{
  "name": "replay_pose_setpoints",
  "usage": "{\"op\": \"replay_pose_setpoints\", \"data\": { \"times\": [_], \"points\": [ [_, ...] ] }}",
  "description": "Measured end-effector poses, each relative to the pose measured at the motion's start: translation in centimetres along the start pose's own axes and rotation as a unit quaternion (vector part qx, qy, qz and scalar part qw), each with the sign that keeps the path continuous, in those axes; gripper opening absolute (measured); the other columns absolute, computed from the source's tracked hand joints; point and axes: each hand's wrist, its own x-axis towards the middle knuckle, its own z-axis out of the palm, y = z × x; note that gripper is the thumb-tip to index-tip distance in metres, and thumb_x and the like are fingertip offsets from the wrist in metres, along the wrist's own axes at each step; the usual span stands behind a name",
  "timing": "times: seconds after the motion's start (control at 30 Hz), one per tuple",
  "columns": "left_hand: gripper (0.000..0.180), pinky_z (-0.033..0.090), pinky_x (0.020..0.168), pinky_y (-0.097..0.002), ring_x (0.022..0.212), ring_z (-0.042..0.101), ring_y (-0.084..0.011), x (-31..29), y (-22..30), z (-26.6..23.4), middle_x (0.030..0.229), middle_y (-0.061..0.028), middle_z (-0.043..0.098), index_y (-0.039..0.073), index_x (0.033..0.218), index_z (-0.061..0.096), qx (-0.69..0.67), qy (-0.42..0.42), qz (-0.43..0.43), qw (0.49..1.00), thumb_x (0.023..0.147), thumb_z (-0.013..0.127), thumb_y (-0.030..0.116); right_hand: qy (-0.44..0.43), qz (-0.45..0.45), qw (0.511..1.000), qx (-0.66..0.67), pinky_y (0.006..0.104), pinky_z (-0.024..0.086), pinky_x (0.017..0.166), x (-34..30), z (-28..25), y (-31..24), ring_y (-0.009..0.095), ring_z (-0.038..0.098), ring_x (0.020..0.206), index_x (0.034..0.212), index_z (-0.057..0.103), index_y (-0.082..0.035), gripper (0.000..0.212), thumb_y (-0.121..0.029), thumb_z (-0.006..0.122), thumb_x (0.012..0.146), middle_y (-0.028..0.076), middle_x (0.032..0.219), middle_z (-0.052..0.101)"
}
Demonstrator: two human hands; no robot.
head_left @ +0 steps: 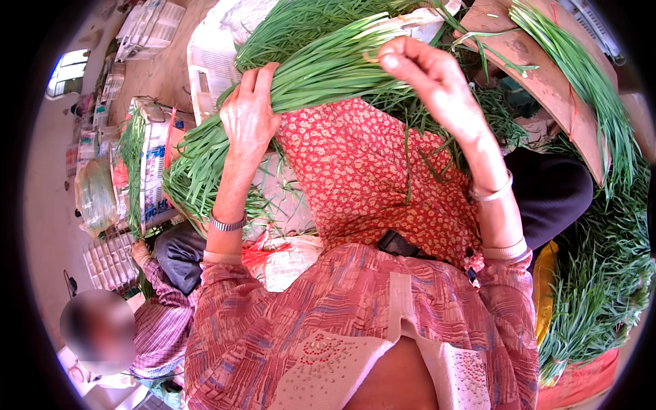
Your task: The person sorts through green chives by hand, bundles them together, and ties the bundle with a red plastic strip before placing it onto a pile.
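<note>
A long bunch of garlic chives (328, 68) lies slantwise over my lap, its pale stem ends toward the upper right and its leaf tips hanging at the lower left. My left hand (251, 113) is closed over its leafy part. By the stem ends, my right hand (430, 78) is pinched, thumb against forefinger; a small yellowish strip shows at the fingertips, too small to make out. More loose chives (290, 27) fill a white plastic crate (205, 75) behind the bunch. A red flowered apron (383, 164) covers my lap, with a few stray leaves on it.
At the right, a tied bunch of chives (581, 82) rests on a brown board (536, 55). A large heap of greens (601, 287) lies below it. Another person (164, 314) sits at the lower left, near crates (109, 260). Red ties (257, 253) lie beside my left forearm.
</note>
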Motion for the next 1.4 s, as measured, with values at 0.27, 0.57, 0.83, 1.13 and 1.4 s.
{"op": "replay_pose_setpoints", "data": {
  "times": [0.27, 0.57, 0.83, 1.13, 1.4],
  "points": [
    [0.066, 0.054, 0.073, -0.0452, 0.087, 0.067, -0.0363, 0.3, -0.8, 0.1, 0.102, -0.0114, 0.068, 0.017, 0.125, 0.055, -0.066, -0.011, -0.047, 0.997, 0.064, 0.077, 0.007, 0.13, -0.003, 0.929, -0.348, 0.0305, 0.048, 0.059, -4.1, -6.5, 0.8, 0.014, 0.055, 0.056, 0.101, 0.069, -0.007, 0.029, -0.034, 0.063, 0.094, 0.004, 0.061, 0.059],
    [0.064, 0.052, 0.078, -0.046, 0.094, 0.066, -0.0403, 0.6, 0.2, -0.9, 0.107, -0.0206, 0.068, 0.012, 0.126, 0.056, -0.063, -0.03, -0.07, 0.995, 0.066, 0.076, 0.007, 0.192, 0.064, 0.932, -0.301, 0.0418, 0.053, 0.064, -1.9, 0.2, 2.6, 0.03, 0.069, 0.068, 0.103, 0.066, -0.004, 0.052, -0.05, 0.072, 0.082, 0.01, 0.069, 0.069],
    [0.059, 0.052, 0.073, -0.0476, 0.09, 0.066, -0.0405, -0.3, 0.5, -1.3, 0.109, -0.0164, 0.067, 0.014, 0.123, 0.055, -0.059, -0.007, -0.055, 0.997, 0.068, 0.075, 0.01, 0.173, 0.098, 0.939, -0.282, 0.0438, 0.053, 0.068, -0.5, 1.0, 3.4, 0.036, 0.067, 0.072, 0.078, 0.07, -0.003, 0.043, -0.046, 0.07, 0.083, 0.017, 0.071, 0.067],
    [0.052, 0.054, 0.076, -0.0446, 0.092, 0.068, -0.0394, -0.7, -0.3, -1.5, 0.104, -0.019, 0.069, 0.013, 0.122, 0.057, -0.147, -0.081, -0.142, 0.976, 0.073, 0.073, 0.009, 0.278, -0.076, 0.838, -0.463, 0.0466, 0.055, 0.06, 1.8, -2.9, 1.7, 0.035, 0.067, 0.063, 0.082, 0.068, -0.011, 0.019, -0.028, 0.06, 0.087, 0.015, 0.066, 0.065],
    [0.056, 0.052, 0.085, -0.0289, 0.096, 0.064, -0.0139, -2.4, -3.6, -3.7, 0.11, -0.0054, 0.068, 0.0, 0.126, 0.057, -0.594, -0.244, -0.275, 0.715, 0.072, 0.07, -0.002, 0.243, 0.116, 0.729, -0.629, 0.0462, 0.056, 0.065, -4.4, -17.3, 2.5, 0.035, 0.07, 0.073, 0.091, 0.072, -0.016, 0.027, -0.041, 0.062, 0.088, 0.015, 0.077, 0.07]
  ]
}}
